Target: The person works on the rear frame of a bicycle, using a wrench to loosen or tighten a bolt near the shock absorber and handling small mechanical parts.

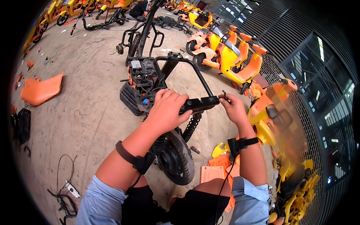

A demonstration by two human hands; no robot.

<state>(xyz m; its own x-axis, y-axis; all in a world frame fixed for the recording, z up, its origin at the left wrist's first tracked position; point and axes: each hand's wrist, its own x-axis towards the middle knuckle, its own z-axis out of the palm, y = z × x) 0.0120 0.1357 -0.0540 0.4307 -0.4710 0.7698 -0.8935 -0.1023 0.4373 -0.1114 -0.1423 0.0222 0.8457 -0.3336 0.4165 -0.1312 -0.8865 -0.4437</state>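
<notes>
A stripped black scooter frame (202, 80) stands in front of me, its rear tyre (183, 161) nearest to my knees. My left hand (167, 110) is closed over the left part of the frame's rear crossbar (198, 103), thumb along its near side. At the crossbar's right end, my right hand (234, 108) pinches a small, dark, thin metal piece (224, 95); its exact kind is not clear. Below the bar is a coil-spring shock absorber (192, 126). Exposed wiring and electrical parts (141, 73) sit left of the frame's loop.
On the floor near the wheel lie a screwdriver (195, 150) and orange panels (212, 174). An orange shell (42, 89) and a cable (60, 189) lie at left. Yellow-orange scooters (234, 60) line the right wall. A person (140, 8) crouches far back.
</notes>
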